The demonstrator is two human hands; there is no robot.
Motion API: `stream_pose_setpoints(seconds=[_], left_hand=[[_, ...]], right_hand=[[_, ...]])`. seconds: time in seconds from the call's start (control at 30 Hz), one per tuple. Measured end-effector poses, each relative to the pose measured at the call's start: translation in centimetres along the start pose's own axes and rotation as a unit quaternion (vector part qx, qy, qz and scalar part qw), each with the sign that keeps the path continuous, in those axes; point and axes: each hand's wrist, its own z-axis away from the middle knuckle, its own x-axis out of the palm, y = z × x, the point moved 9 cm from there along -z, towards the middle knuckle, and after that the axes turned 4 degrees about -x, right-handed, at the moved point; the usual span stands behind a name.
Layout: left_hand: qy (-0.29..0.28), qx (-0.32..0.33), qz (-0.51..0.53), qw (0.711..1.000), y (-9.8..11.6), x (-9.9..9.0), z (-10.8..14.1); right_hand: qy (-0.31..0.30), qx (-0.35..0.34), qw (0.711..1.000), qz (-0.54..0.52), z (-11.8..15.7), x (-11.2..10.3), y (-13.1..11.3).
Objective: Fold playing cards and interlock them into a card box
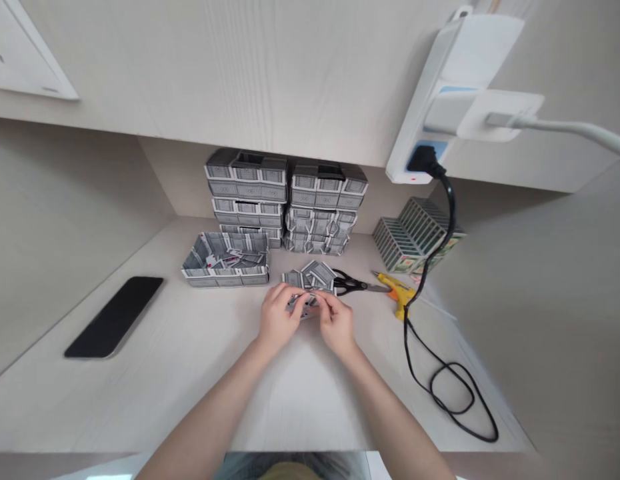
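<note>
My left hand [280,316] and my right hand [336,321] meet over the middle of the desk, thumbs and fingertips pinched together. Between them they hold a small playing card piece [306,309], partly hidden by the fingers. Just beyond my fingertips lies a loose pile of grey-patterned card pieces [316,273]. To the left of the pile stands an open box made of cards [225,277], with several small card pieces inside. Black-handled scissors [347,284] lie right of the pile, their blades pointing right toward a yellow glue gun [401,292].
Stacked card boxes [247,183] stand against the back wall, with a second stack [324,200] beside them. Green-striped boxes [415,233] sit at the back right. A phone [115,319] lies left. The black cord [453,367] loops on the right, hanging from a power strip [455,87].
</note>
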Motion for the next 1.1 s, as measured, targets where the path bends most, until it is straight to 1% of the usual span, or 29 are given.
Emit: stream_pose_setpoints(seconds=[0.17,0.43,0.53,0.63,0.73,0.93,1.1], left_hand=[[-0.024,0.021,0.01,0.999,0.4,0.3,-0.1],[0.003,0.052,-0.007,0.999,1.1,-0.2,0.1],[0.013,0.032,-0.004,0.999,0.8,-0.2,0.3],[0.013,-0.015,0.028,0.999,0.1,0.0,0.3],[0.007,-0.038,0.061,0.997,-0.2,0.1,0.3],[0.0,-0.028,0.082,0.996,-0.1,0.0,0.1],[-0.01,-0.018,0.078,0.997,0.0,0.2,0.0]], right_hand=[[-0.01,-0.017,1.0,0.02,-0.1,-0.1,-0.5],[-0.02,-0.014,1.0,-0.002,0.2,0.1,-1.3],[-0.02,-0.029,0.999,0.016,0.2,0.1,-1.6],[-0.021,-0.044,0.998,0.034,0.1,0.1,-1.8],[-0.018,-0.043,0.999,0.028,0.0,-0.1,-1.7],[0.003,-0.005,1.0,0.009,-0.2,-0.6,-1.0],[-0.009,0.013,0.999,-0.037,-0.2,-0.3,-0.6]])
